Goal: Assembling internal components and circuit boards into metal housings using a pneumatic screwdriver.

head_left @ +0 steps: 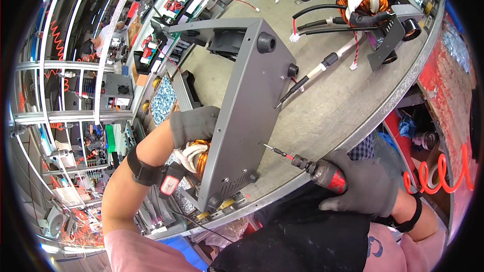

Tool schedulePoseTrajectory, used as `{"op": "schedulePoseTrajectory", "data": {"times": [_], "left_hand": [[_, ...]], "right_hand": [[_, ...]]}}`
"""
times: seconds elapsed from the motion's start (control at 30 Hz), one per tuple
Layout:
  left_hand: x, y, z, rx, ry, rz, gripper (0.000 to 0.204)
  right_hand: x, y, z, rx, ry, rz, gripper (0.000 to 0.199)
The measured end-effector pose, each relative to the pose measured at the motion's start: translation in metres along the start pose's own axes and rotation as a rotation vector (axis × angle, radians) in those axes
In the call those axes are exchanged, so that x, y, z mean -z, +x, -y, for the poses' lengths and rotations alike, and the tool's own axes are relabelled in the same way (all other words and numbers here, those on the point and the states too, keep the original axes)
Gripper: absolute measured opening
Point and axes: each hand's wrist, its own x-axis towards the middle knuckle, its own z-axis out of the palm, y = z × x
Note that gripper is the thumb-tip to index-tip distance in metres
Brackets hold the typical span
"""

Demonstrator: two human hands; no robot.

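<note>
At the workbench's [322, 116] near edge, the right hand [365, 184] wraps the red power screwdriver [328, 176], bit aimed left at the grey housing [247, 116] (tip contact I cannot tell). The housing stands tilted, one end by that edge, long axis running away from it, footed panel facing right; the left hand [194, 125] reaches behind, probably steadying it, its finger grip hidden.

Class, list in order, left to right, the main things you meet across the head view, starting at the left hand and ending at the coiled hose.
Left hand, grey metal case, power screwdriver, right hand, red coiled hose.
</note>
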Motion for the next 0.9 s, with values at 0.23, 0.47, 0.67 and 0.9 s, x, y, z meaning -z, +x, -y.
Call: {"op": "schedulePoseTrajectory", "data": {"times": [0.23, 0.47, 0.67, 0.9], "left_hand": [[0.002, -0.003, -0.021, 0.117, -0.222, -0.021, 0.032], [0.005, -0.004, -0.063, 0.223, -0.222, -0.093, 0.037], [0.001, -0.002, -0.045, 0.342, -0.258, -0.098, 0.042], [0.002, -0.002, -0.030, 0.317, -0.158, -0.064, 0.046]], "right_hand": [[-0.005, 0.005, 0.003, 0.035, -0.055, -0.052, 0.071], [-0.011, 0.005, 0.002, 0.033, -0.059, -0.093, 0.073], [-0.010, 0.005, 0.008, 0.031, -0.087, -0.086, 0.073], [-0.009, 0.006, 0.017, 0.038, -0.177, -0.099, 0.065]]}}
